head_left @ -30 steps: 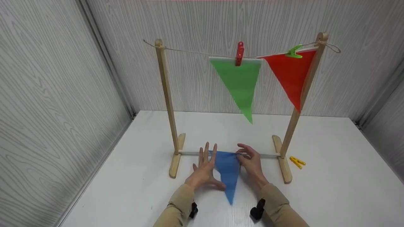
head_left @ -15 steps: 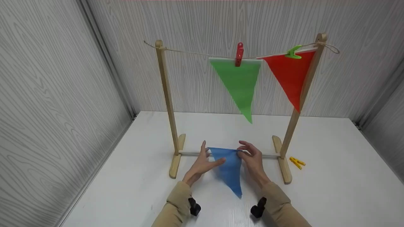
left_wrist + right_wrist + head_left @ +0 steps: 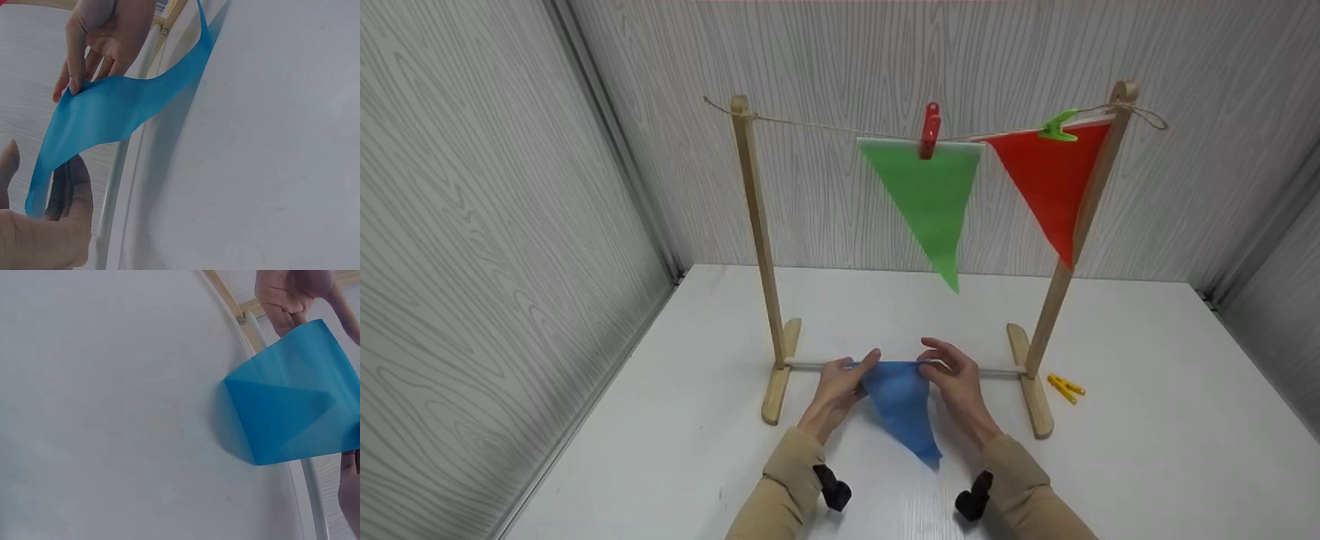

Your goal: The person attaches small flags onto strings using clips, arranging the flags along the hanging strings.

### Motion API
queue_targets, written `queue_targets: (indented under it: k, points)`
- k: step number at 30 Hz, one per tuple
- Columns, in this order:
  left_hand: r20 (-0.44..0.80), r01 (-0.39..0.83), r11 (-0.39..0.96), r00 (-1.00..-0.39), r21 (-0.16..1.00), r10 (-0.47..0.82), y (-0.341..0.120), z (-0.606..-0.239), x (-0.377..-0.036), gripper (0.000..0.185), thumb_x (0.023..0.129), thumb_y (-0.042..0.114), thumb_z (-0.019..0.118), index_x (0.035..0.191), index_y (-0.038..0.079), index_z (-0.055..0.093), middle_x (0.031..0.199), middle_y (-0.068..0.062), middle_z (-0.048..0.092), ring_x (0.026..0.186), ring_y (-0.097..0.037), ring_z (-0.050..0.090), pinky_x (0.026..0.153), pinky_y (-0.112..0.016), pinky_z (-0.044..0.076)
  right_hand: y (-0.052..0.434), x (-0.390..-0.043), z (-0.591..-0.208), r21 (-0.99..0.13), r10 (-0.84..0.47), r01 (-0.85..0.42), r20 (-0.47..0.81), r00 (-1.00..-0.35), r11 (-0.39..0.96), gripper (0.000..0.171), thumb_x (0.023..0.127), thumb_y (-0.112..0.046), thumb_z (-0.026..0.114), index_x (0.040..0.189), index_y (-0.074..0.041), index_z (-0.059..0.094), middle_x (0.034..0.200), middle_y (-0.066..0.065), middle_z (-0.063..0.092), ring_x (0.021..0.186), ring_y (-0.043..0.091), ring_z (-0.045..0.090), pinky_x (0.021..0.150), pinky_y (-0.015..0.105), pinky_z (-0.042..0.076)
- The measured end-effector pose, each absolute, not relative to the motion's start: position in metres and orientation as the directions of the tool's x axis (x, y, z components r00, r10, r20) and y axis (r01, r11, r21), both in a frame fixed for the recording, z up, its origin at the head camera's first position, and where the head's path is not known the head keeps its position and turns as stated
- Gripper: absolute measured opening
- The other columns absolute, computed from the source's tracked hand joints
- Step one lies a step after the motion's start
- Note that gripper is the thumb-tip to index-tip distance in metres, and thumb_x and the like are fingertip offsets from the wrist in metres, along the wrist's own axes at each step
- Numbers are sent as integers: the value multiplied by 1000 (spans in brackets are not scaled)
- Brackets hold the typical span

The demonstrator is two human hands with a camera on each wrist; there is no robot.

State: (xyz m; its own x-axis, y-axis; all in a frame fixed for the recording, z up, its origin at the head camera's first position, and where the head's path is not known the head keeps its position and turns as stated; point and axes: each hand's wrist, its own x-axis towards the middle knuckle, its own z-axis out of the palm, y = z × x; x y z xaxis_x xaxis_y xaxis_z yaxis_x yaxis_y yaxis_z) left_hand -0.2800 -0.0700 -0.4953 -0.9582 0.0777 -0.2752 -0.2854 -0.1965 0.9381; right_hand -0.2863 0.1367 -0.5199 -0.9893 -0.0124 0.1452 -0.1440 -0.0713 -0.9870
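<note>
A blue triangular flag [image 3: 901, 405] hangs between my hands just in front of the stand's white bottom rod [image 3: 810, 364]. Its point trails on the white table [image 3: 1147, 450]. My left hand [image 3: 861, 367] pinches the flag's upper left corner and my right hand [image 3: 928, 361] pinches the upper right corner. In the left wrist view the blue flag [image 3: 112, 118] curves from my left hand [image 3: 34, 208] up to the right hand [image 3: 84, 79]. In the right wrist view the flag [image 3: 292, 410] is folded over at its lower end, with the left hand [image 3: 289, 309] at its far edge.
A wooden stand with two posts [image 3: 757, 225] carries a string [image 3: 810, 125]. On it hang a green flag [image 3: 930, 202] under a red clip [image 3: 931, 129] and a red flag [image 3: 1050, 180] under a green clip [image 3: 1057, 126]. A yellow clip [image 3: 1065, 386] lies by the right foot.
My left hand went from lying flat beside the flag to pinching its corner. Both hands raised the flag's top edge, and its point swung slightly right.
</note>
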Motion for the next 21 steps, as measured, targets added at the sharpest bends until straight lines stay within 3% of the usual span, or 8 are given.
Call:
queue_targets:
  k: [5,13,17,21]
  points:
    - [-267,-271,-180,-963,946,45,-70,-497,-280,80,91,27,76,144,-17,36,148,-37,43,138,-41,50,110,-43,48,137,-286,-520,-985,-28,-147,150,-988,-91,46,93,10,60,138,2,55,108,12,65,99,15,68,90,18,55]
    - [-222,-221,-138,-975,965,12,-71,-498,-278,47,89,20,79,122,-10,65,112,-19,72,99,-17,72,85,-26,60,137,-286,-521,-976,-24,-173,178,-984,-135,47,89,14,60,136,5,55,104,8,66,98,15,68,88,19,56]
    - [-200,-199,-150,-980,968,11,-71,-498,-278,41,89,14,78,120,-9,67,93,-7,77,85,-9,74,77,-21,60,137,-285,-521,-972,-25,-193,198,-980,-138,48,89,14,61,136,5,56,116,16,65,102,15,68,90,19,56]
    - [-180,-179,-131,-984,975,2,-71,-499,-278,40,88,12,79,121,-9,68,87,-4,77,79,-6,73,73,-19,59,138,-284,-522,-973,-13,-204,207,-978,-111,49,91,11,62,139,2,55,135,22,59,117,23,65,94,18,54]
